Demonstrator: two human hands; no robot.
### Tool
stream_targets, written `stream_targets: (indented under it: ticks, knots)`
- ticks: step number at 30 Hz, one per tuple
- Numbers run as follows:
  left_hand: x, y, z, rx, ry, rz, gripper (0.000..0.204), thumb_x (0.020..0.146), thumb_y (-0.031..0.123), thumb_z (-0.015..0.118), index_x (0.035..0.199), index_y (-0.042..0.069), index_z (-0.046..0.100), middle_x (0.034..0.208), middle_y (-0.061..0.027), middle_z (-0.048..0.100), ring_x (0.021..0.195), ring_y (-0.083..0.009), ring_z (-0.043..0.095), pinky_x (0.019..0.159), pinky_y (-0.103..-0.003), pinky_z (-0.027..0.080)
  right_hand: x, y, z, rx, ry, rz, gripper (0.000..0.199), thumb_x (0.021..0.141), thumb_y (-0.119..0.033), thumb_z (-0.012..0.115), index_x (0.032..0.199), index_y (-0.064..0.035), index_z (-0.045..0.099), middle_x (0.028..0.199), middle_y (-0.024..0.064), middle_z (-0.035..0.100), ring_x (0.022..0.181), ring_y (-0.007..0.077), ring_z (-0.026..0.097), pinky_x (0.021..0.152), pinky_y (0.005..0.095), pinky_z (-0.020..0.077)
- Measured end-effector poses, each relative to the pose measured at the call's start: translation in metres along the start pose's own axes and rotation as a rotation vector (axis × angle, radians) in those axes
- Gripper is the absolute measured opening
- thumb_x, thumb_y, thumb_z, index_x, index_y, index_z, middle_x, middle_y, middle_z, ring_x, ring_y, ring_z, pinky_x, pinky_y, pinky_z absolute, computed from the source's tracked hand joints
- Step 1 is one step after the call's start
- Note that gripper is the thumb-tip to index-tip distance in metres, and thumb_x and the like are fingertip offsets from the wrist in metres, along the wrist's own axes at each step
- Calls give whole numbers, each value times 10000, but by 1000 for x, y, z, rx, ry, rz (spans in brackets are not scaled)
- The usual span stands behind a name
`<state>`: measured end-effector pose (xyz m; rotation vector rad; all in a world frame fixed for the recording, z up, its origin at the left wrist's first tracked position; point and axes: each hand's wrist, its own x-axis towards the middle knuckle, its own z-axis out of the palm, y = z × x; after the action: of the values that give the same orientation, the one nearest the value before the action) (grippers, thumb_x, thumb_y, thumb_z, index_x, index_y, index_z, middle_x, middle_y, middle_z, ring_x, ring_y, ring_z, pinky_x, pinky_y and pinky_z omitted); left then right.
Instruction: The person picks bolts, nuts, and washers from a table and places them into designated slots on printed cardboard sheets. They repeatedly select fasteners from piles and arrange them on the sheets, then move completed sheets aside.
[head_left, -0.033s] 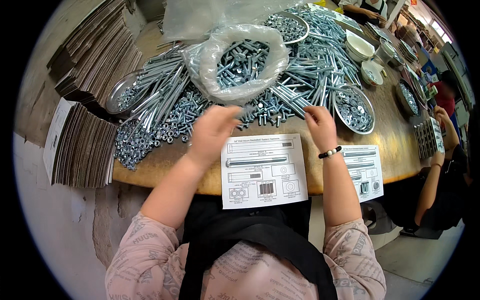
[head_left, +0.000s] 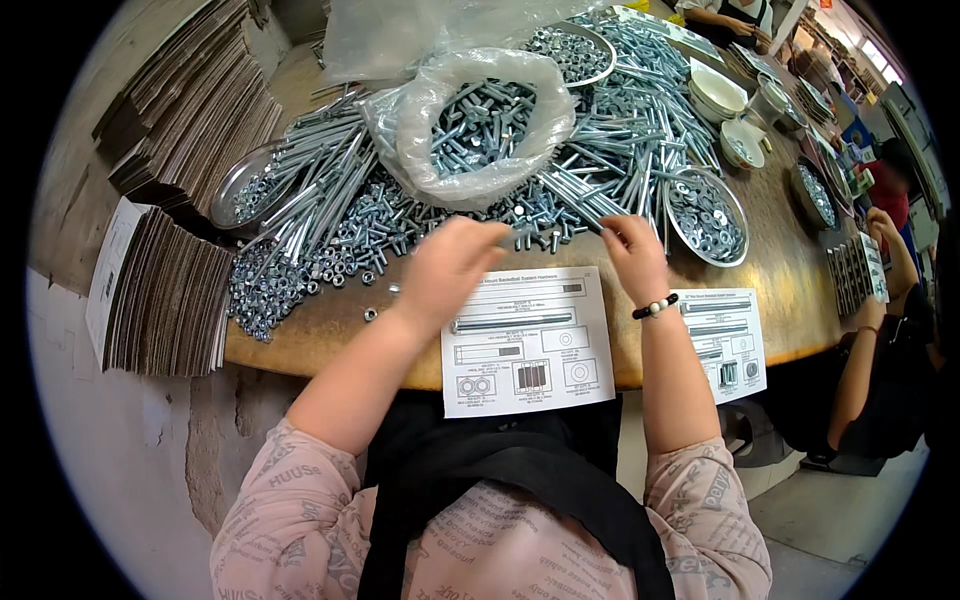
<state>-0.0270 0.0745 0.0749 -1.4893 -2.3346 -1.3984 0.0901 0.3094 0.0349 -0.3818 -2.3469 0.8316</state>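
Observation:
My left hand (head_left: 455, 262), smeared by motion, hovers over the table at the front of a heap of short bolts (head_left: 530, 222); a blurred streak shows at its fingertips. My right hand (head_left: 637, 258) has its fingers curled together at the near ends of long bolts (head_left: 583, 198); what they pinch is hidden. Between my forearms a white printed sheet (head_left: 590, 345) with hardware drawings hangs slightly over the table edge. On it lies a long bolt (head_left: 513, 323). Beyond my hands stands a clear plastic bag (head_left: 415, 150) with its rim rolled back, full of bolts (head_left: 480, 125).
Loose nuts (head_left: 262, 295) spread at the left beside stacked cardboard (head_left: 175, 290). A metal dish of washers (head_left: 708, 222) sits right of my right hand. Farther right are white bowls (head_left: 718, 95), a second printed sheet (head_left: 735, 365) and a co-worker's hand (head_left: 878, 285).
My left hand has shifted right, toward the top of the sheet, uncovering a nut on the table. My right hand has barely moved, dipping slightly at the long bolts.

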Motion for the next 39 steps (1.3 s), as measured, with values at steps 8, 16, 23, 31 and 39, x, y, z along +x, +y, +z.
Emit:
stream_targets:
  ticks: [8, 16, 23, 31, 39]
  knots:
    - [-12, -33, 105, 150, -351, 24, 208, 766, 102, 579, 966, 82, 632, 904, -106, 568, 881, -289, 539, 764, -355, 441, -44, 12, 20, -62, -263, 216, 123, 769, -113, 602, 883, -80, 637, 852, 109, 586, 792, 291, 567, 698, 370, 458]
    - [-28, -45, 16, 161, -252, -358, 206, 747, 136, 631, 929, 39, 632, 785, -101, 576, 724, -238, 566, 668, -325, 449, -62, 12, 25, -123, -209, 241, 91, 736, -119, 630, 820, -91, 649, 798, 91, 572, 770, 282, 562, 677, 370, 450]
    - [-63, -72, 6, 129, -306, -285, 230, 721, 115, 650, 937, 36, 633, 784, -92, 573, 725, -220, 563, 671, -320, 451, -64, 7, 31, -142, -173, 246, 112, 734, -137, 642, 842, -113, 660, 788, 76, 573, 751, 264, 561, 659, 354, 449]
    - [17, -50, -16, 133, 81, -75, 187, 753, 95, 616, 932, 40, 617, 818, -93, 587, 751, -239, 571, 678, -323, 453, -69, 22, 28, -11, -121, 264, 212, 756, -87, 617, 967, -64, 618, 789, 93, 561, 731, 249, 548, 658, 336, 439]
    - [124, -79, -1, 800, -135, 237, 170, 746, 87, 537, 884, 116, 632, 825, -64, 588, 820, -238, 597, 716, -361, 463, -70, 27, 27, 50, -113, 264, 205, 766, -81, 606, 970, -60, 617, 815, 89, 571, 741, 238, 555, 668, 325, 445]
